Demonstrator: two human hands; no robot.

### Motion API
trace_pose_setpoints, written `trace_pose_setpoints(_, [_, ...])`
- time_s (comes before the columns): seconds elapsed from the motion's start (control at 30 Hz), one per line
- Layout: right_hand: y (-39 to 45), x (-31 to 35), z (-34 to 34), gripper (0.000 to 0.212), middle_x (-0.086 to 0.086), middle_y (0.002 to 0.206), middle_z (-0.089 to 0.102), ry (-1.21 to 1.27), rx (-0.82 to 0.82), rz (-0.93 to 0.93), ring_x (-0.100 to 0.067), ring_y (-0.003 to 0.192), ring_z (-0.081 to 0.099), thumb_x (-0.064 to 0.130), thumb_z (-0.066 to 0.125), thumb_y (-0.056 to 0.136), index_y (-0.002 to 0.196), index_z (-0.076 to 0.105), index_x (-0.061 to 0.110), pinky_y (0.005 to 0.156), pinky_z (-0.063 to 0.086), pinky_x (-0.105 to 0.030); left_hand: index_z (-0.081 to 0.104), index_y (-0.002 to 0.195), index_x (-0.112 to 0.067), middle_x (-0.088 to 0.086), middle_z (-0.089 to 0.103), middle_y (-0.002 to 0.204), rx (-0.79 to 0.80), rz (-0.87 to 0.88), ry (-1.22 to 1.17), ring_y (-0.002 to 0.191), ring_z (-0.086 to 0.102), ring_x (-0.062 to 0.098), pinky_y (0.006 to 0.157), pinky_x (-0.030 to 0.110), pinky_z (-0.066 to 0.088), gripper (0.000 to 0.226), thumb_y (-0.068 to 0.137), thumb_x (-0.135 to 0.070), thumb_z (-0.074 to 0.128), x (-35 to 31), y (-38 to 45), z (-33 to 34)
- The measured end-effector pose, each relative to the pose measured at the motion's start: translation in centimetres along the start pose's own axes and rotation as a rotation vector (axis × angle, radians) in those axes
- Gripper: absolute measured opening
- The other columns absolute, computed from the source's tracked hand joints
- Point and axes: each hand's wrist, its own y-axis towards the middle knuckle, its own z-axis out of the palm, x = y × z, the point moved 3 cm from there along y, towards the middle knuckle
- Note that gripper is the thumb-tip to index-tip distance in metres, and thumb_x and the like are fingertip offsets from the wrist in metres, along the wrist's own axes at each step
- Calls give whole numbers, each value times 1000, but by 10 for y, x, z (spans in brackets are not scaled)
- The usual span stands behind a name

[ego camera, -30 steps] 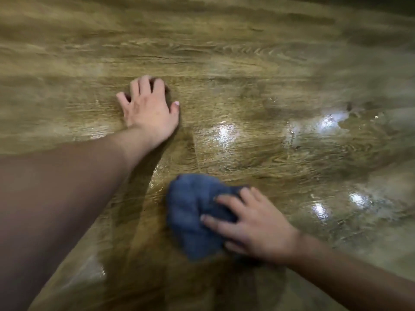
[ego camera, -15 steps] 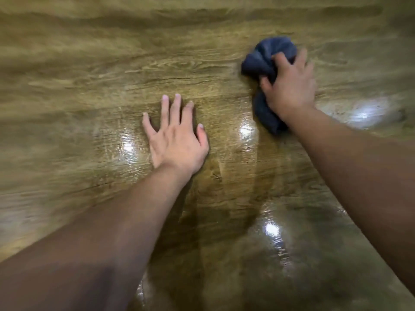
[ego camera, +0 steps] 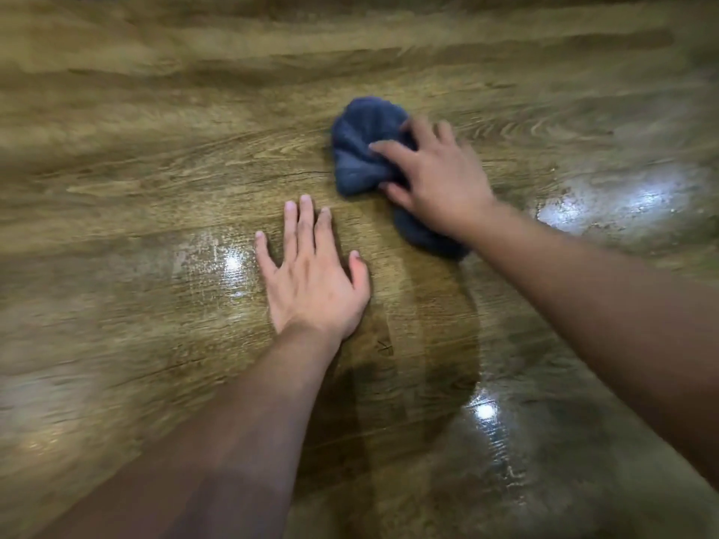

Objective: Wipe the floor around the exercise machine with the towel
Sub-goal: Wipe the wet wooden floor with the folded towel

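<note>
Head view: The towel (ego camera: 363, 143), dark blue and bunched into a lump, lies on the wood-grain floor (ego camera: 155, 169) above centre. Its long axis runs from upper left to lower right, the lower end passing under the right wrist. The right hand (ego camera: 434, 177) rests on top of the towel, fingers curled into the cloth and thumb against its near edge, gripping it. The left hand (ego camera: 313, 272) lies flat on the floor just below and left of the towel, apart from it, fingers straight and pointing away from the person, holding nothing. The floor is glossy, with bright light reflections at left, right and lower right. The picture's edges are blurred.
</note>
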Motion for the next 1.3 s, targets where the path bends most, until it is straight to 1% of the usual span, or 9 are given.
trace_pose_setpoints(0.17, [22, -101, 12, 43, -12, 152, 31, 35, -20, 730, -46, 130, 36, 43, 53, 97, 138, 47, 32, 102, 38, -58, 29, 154, -18, 1, 7, 167, -3, 9, 10, 153, -2, 16, 120, 56, 3, 74, 89, -52, 26, 0, 0, 2])
trace_pose_setpoints(0.23, [37, -99, 17, 37, -9, 159, 24, 50, 3, 888, -47, 136, 30, 35, 46, 101, 137, 48, 29, 106, 30, -61, 30, 154, -18, 1, 8, 167, 2, 15, 2, 153, -2, 16, 119, 56, 2, 73, 89, -52, 27, 0, 1, 1])
trace_pose_setpoints(0.37, [61, -35, 15, 39, -6, 159, 28, -10, -40, 738, -46, 135, 32, 27, 38, 103, 140, 48, 34, 105, 27, -56, 27, 155, -19, 0, 4, 167, 27, 18, 11, 153, -5, 15, 119, 57, 2, 73, 90, -52, 26, 0, 1, 1])
trace_pose_setpoints(0.53, [64, 98, 5, 43, 1, 152, 37, 13, -65, 96, -37, 126, 41, 35, 44, 100, 143, 46, 42, 98, 34, -49, 32, 151, -10, 5, 18, 165, 20, 5, 63, 153, 2, 17, 120, 56, 4, 76, 86, -49, 23, -1, 0, -2])
trace_pose_setpoints(0.63, [60, 112, 6, 48, 3, 153, 35, 12, -14, -153, -34, 129, 40, 41, 45, 100, 148, 40, 42, 99, 35, -49, 35, 147, -8, 7, 25, 162, 22, -1, 56, 153, 6, 18, 120, 56, 6, 75, 85, -49, 22, -3, 1, -4])
trace_pose_setpoints(0.73, [55, 59, 8, 51, 1, 151, 36, 35, -3, -9, -33, 129, 40, 44, 50, 97, 147, 40, 42, 98, 38, -48, 36, 148, -13, 1, 17, 165, 21, 7, 53, 153, 3, 15, 120, 55, 5, 73, 86, -50, 27, -2, 2, -1])
trace_pose_setpoints(1.03, [-44, -158, 23, 46, -12, 153, 30, -24, -81, 980, -44, 130, 35, 44, 49, 95, 140, 43, 37, 97, 36, -60, 39, 146, -14, 1, 17, 165, 4, 10, 34, 153, 5, 15, 119, 56, 6, 71, 88, -53, 28, 0, 3, 1])
trace_pose_setpoints(1.17, [-52, -155, 16, 44, -13, 152, 29, -27, -57, 900, -44, 128, 35, 43, 50, 96, 139, 44, 34, 95, 37, -60, 40, 145, -14, 1, 17, 165, 5, 8, 45, 153, 5, 16, 119, 56, 6, 71, 87, -54, 28, 1, 4, 3])
trace_pose_setpoints(1.3, [-105, -88, 5, 52, -12, 148, 35, -56, -45, 735, -43, 122, 40, 43, 51, 96, 146, 41, 34, 96, 40, -58, 40, 145, -14, 1, 17, 165, 6, 7, 32, 153, 4, 16, 119, 56, 7, 71, 87, -54, 27, 3, 3, 2])
